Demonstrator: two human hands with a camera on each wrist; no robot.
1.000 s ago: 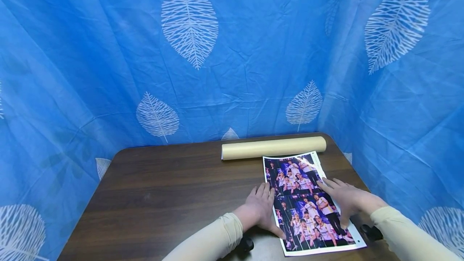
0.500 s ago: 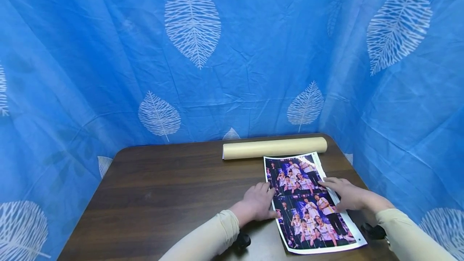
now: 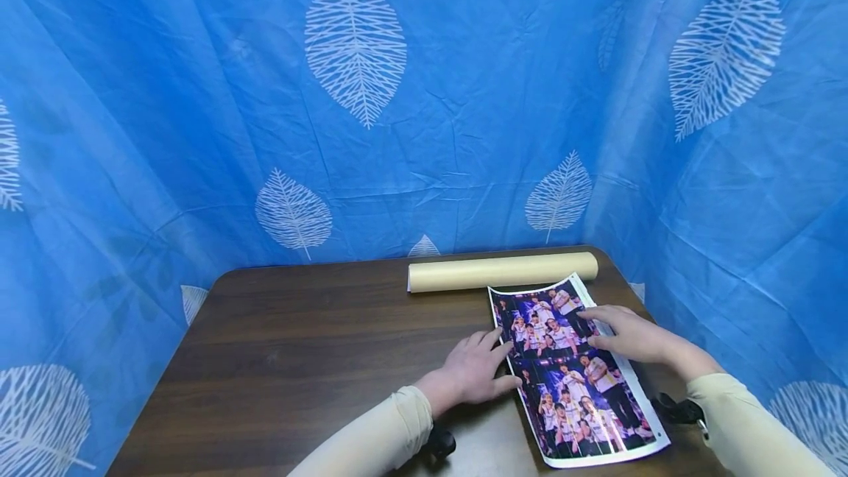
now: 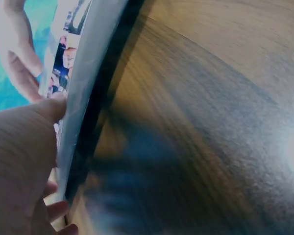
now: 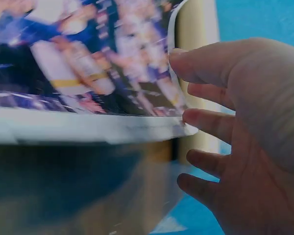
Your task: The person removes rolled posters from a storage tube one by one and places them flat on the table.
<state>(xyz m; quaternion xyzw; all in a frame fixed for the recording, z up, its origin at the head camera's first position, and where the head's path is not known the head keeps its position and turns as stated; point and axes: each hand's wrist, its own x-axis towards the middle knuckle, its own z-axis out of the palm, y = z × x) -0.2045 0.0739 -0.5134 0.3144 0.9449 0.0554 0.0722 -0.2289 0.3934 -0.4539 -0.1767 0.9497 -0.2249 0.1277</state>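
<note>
A glossy photo sheet [image 3: 570, 385], white-bordered and printed with two group pictures, lies at the right of the table; its edges curve up off the tabletop. At its left edge is my left hand [image 3: 467, 370], fingers and thumb spread, tips touching the border. My right hand [image 3: 636, 337] comes over the right edge, thumb and fingertips on the sheet near the upper picture. In the right wrist view, the right thumb and a finger [image 5: 208, 122] meet the sheet's corner, apart from each other. The left wrist view has the left thumb against the edge and other fingers below.
A cream paper roll [image 3: 503, 272] lies along the back of the dark wooden table [image 3: 318, 359], just beyond the photo sheet. Blue curtains [image 3: 450, 94] with white leaf prints hang behind and at both sides. Small black devices [image 3: 440, 442] sit by both wrists.
Both hands have gone from lying flat on the sheet's sides to more bent fingers at its edges. The sheet has shifted slightly right and its far edge curves more.
</note>
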